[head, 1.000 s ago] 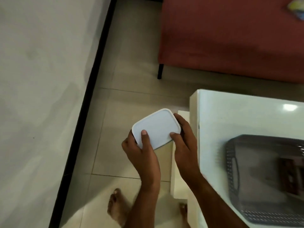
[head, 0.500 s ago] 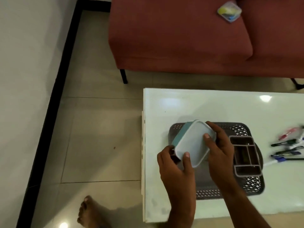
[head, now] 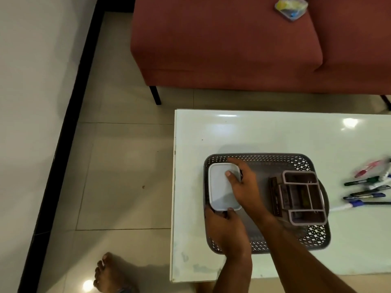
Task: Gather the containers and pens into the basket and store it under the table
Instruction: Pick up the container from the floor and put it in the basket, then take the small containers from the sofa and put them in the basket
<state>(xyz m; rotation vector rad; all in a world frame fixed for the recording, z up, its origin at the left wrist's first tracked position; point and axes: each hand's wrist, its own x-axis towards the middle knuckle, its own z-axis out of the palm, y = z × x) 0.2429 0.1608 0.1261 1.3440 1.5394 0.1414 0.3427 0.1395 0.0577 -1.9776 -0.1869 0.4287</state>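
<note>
A grey perforated basket (head: pixel 262 157) stands on the glossy white table (head: pixel 275 132). In its left end sits a white-lidded container (head: pixel 219 187), lid up. My left hand (head: pixel 226 231) grips its near edge and my right hand (head: pixel 243 187) holds its far right corner with a thumb on the lid. A brown compartmented organiser (head: pixel 300 197) rests in the basket's right end. Several pens (head: pixel 368 187) lie loose on the table to the right of the basket.
A red sofa (head: pixel 232 49) stands beyond the table, with a small clear packet (head: pixel 291 7) on its seat. Tiled floor and a wall with black skirting lie to the left. My bare foot (head: pixel 110 273) is on the floor by the table's near left corner.
Both hands carried the white-lidded container from beside the table's left end, over the basket, and lowered it flat into the basket's left end. The view swung right.
</note>
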